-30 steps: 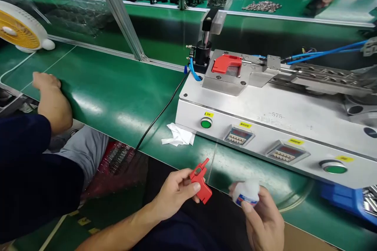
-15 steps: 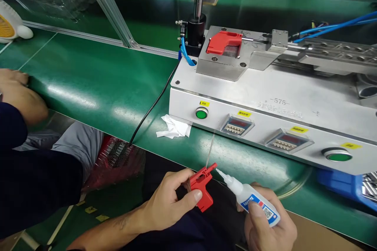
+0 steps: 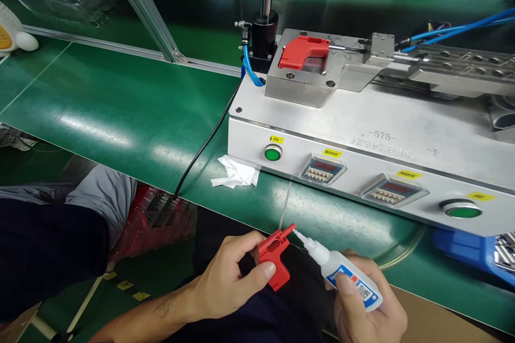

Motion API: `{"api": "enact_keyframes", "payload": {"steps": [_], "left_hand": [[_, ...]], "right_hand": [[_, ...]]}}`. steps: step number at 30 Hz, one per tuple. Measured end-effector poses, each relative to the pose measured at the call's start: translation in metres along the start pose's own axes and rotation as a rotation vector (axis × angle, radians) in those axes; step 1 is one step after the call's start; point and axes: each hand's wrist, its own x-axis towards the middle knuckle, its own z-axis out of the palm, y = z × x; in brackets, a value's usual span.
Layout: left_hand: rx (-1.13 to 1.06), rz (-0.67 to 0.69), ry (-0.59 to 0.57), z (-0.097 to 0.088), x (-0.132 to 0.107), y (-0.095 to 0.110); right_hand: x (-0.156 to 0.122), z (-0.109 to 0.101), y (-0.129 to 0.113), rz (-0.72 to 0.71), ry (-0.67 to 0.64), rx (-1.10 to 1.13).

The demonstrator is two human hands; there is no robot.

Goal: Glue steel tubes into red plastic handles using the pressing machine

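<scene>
Between thumb and fingers, my left hand grips a red plastic part shaped like a small pistol, its narrow end pointing up and right. My right hand is wrapped around a white Loctite glue bottle with a blue label. The bottle's thin nozzle tip is at the narrow end of the red part; whether they touch I cannot tell. Both are held in front of the bench edge. A similar red part lies in the metal fixture on the machine, with a thin rod at its right end.
The white machine with green buttons and counters stands on the green bench. A crumpled white tissue and black cable lie left of it. At right is a blue bin of metal pieces. A person sits at left.
The co-worker's arm at the left has left the bench edge and is out of view. The view has shifted slightly. My hands keep nearly the same hold, the nozzle still at the red part's end.
</scene>
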Motion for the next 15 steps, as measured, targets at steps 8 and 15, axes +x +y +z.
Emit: {"api": "enact_keyframes", "payload": {"steps": [8,15], "left_hand": [[0.01,0.009,-0.011,0.002,0.0,0.0],[0.031,0.011,-0.012,0.001,0.001,-0.001]], "right_hand": [[0.0,0.001,-0.002,-0.006,0.019,-0.032],[0.005,0.003,-0.011,-0.082,0.003,-0.048]]}}
